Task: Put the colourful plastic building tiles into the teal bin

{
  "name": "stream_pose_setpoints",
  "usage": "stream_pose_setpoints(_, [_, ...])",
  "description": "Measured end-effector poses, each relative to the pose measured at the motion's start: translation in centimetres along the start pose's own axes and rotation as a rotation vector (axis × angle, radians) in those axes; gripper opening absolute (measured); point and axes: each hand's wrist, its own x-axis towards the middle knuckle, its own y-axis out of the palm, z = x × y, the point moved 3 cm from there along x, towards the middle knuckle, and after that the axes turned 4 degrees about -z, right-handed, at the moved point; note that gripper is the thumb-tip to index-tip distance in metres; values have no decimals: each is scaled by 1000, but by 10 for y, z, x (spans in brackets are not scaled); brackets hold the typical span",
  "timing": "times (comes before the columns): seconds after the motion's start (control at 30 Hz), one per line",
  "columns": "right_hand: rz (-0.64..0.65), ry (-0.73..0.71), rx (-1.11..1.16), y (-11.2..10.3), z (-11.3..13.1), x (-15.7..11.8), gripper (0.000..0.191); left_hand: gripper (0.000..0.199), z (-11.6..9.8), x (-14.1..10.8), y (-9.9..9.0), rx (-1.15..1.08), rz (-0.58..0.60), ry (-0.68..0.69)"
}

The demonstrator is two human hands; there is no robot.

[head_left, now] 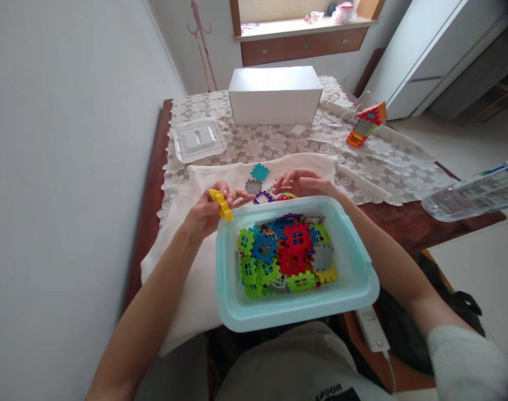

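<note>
Your left hand [205, 210] grips a yellow piece [221, 205] by the tub [225, 301], whose rim wants clearance; your right hand [303, 182] is open.

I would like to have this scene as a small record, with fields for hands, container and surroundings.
Left hand: holds yellow piece
Right hand: open, beyond basin's far rim
Basin: light blue, with multicoloured pieces
On white cloth: teal piece, grey piece, others
Farther back: clear lid, white box
</note>
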Motion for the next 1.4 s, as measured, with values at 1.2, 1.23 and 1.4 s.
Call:
stream_pose_setpoints(1.2, [-50, 94, -572, -32, -9, 7, 45, 23, 44, 12, -10, 944, 165, 216])
stream_pose_setpoints(1.23, [-72, 117, -566, -32, -9, 7, 45, 24, 44, 12, -10, 955, 167, 214])
stream_pose_setpoints(1.4, [-193, 101, -499, -38, -19, 13, 34, 30, 43, 12, -8, 999, 208, 205])
